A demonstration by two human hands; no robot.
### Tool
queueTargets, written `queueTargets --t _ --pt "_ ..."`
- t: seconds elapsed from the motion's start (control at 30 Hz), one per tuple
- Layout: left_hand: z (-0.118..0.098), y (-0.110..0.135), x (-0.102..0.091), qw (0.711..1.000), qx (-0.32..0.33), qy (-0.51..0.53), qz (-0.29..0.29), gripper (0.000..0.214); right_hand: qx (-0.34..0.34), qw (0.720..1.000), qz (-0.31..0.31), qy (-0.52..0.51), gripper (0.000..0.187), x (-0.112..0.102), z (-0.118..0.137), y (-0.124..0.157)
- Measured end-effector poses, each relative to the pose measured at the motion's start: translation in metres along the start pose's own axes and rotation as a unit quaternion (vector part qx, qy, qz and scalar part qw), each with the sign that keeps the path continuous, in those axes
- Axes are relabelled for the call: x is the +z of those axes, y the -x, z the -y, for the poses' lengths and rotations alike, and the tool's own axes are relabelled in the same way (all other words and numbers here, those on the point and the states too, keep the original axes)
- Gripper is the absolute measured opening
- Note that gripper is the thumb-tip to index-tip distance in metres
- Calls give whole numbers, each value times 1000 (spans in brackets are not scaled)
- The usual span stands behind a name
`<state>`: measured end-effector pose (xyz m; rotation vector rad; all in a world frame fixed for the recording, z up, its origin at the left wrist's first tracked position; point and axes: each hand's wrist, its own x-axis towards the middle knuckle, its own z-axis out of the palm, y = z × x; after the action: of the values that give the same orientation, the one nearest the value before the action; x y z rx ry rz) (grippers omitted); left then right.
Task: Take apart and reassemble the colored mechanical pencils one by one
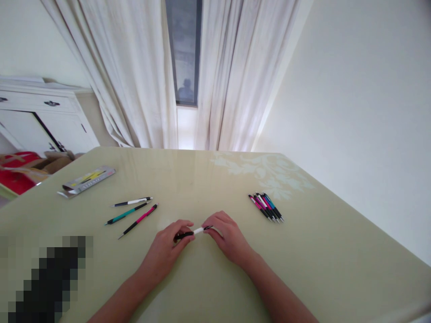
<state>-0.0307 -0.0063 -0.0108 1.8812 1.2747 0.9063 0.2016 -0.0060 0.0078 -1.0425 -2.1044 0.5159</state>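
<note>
A white pen with black ends (198,230) lies crosswise between my two hands, low over the table. My left hand (167,244) pinches its black grip end between thumb and fingers. At the other end, my right hand (229,234) closes round the black tip part, which is partly hidden by the fingers. To the left lie three separate pens: a white and black pen (132,202), a teal pen (127,213) and a pink pen (138,221). On the right a bundle of several pens (266,208) in pink, white and blue lies side by side.
An opened pen box (88,180) lies at the table's back left. The pale table (202,179) has a leaf pattern at the far right. Behind it hang curtains (134,80); a white cabinet (50,116) stands left. A blurred dark patch (47,287) covers the lower left.
</note>
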Motion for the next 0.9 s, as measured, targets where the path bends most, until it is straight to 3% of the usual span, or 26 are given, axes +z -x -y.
queueTargets --t 0.3,0.43,0.6,0.73,0.83,0.9 --pt "-7 1 -4 997 57 -29 -34 17 26 998 -14 -52 13 3 5 0" --pt "-4 2 -6 992 102 -39 -56 15 47 997 24 -56 16 2 8 0" --pt "-2 4 -3 987 151 -43 -33 15 105 991 73 -35 42 4 11 -1" --pt "-5 3 -3 987 146 -54 -43 14 124 987 51 -92 18 3 14 0" --pt "-5 3 -3 987 148 -47 -36 13 113 989 47 -79 17 3 14 -1" --pt "-4 3 -1 987 157 -42 -16 13 123 989 62 -63 28 4 13 -1"
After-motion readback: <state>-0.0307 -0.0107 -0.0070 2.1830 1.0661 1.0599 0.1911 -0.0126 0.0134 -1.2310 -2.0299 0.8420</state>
